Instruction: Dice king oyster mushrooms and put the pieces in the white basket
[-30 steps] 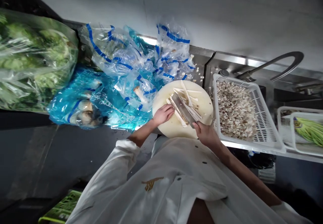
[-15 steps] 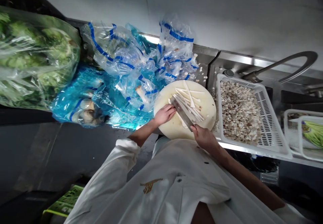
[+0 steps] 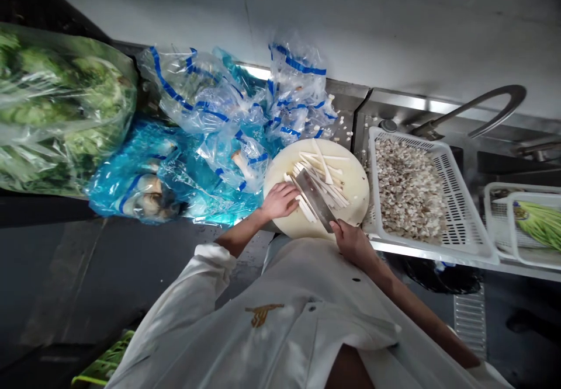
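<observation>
A round pale cutting board (image 3: pixel 280 225) carries several long white mushroom strips (image 3: pixel 329 195). My right hand (image 3: pixel 352 242) grips the handle of a broad-bladed knife (image 3: pixel 316 201), whose blade lies slantwise between the strips. At the board's left part, my left hand (image 3: pixel 281 200) has its fingers bent together over white strips beside the blade; its fingertips touch them. To the left of the board, a whole mushroom (image 3: pixel 242 164) rests on clear plastic with blue stripes.
A white perforated basket (image 3: pixel 471 231) of chopped mushroom pieces stands right of the board, near a curved faucet (image 3: pixel 477 108). Farther right are containers with green stalks (image 3: pixel 541 225). Blue bags (image 3: pixel 118 173) and a large bag of leafy greens (image 3: pixel 65 114) lie left.
My left hand has shifted slightly down along the blade, and more cut strips show between it and the knife. The whole view has moved a little.
</observation>
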{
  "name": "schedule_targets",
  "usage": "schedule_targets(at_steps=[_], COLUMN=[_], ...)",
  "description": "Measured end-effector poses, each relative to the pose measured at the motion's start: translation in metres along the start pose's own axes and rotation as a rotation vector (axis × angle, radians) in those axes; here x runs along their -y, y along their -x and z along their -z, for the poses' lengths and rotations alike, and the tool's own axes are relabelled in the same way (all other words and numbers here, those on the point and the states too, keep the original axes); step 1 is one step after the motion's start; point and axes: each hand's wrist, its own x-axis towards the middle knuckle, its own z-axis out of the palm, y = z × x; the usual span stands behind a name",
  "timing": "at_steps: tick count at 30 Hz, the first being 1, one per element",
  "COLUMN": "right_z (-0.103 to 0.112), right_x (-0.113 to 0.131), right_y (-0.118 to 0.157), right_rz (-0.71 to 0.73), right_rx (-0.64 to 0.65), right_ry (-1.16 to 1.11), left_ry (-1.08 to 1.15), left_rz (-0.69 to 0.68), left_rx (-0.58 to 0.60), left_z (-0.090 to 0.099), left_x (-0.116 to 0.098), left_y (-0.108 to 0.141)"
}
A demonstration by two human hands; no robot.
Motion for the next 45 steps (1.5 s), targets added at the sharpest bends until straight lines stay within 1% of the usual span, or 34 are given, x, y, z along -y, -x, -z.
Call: schedule_targets(at_steps=[4, 6, 8, 12, 17, 20, 26, 29, 34, 37, 41, 45], right_z=[-0.013, -0.016, -0.016, -0.01, -0.007, -0.01, -0.016, -0.019, -0.021, -0.018, -0.014, -0.013], right_x=[-0.008, -0.01, -0.009, -0.002, 0.0, -0.006, -0.019, -0.018, -0.007, -0.006, -0.011, -0.001], right_y=[0.0, 0.0, 0.0, 0.002, 0.003, 0.004, 0.009, 0.004, -0.017, -0.02, -0.004, 0.009], right_rz=[-0.051, -0.062, -0.071, -0.091, -0.078, -0.051, -0.029, -0.024, -0.056, -0.032, -0.032, -0.025], right_rx=[-0.055, -0.071, -0.059, -0.04, -0.068, -0.085, -0.044, -0.021, 0.018, -0.028, -0.092, -0.038], right_ry=[0.053, 0.06, 0.065, 0.093, 0.14, 0.141, 0.121, 0.104, 0.044, 0.025, 0.028, 0.031], left_ry=[-0.011, -0.004, 0.0, 0.006, 0.038, 0.031, 0.042, 0.047, 0.083, 0.099, 0.154, 0.171], left_rz=[-0.03, -0.034, -0.037, -0.061, -0.102, -0.087, -0.076, -0.073, -0.038, -0.028, 0.002, 0.025], left_rx=[0.009, 0.006, 0.002, 0.01, 0.097, 0.119, 0.105, 0.11, 0.113, 0.109, 0.071, 0.009], left_z=[0.002, 0.004, 0.005, 0.001, -0.007, -0.007, -0.007, -0.008, -0.005, 0.0, 0.001, -0.004], left_x=[0.005, 0.006, 0.005, -0.004, -0.018, -0.021, -0.02, -0.02, -0.022, -0.021, -0.016, -0.013], left_y=[0.009, 0.013, 0.014, 0.002, -0.014, -0.015, -0.011, -0.013, -0.016, -0.006, 0.018, 0.033])
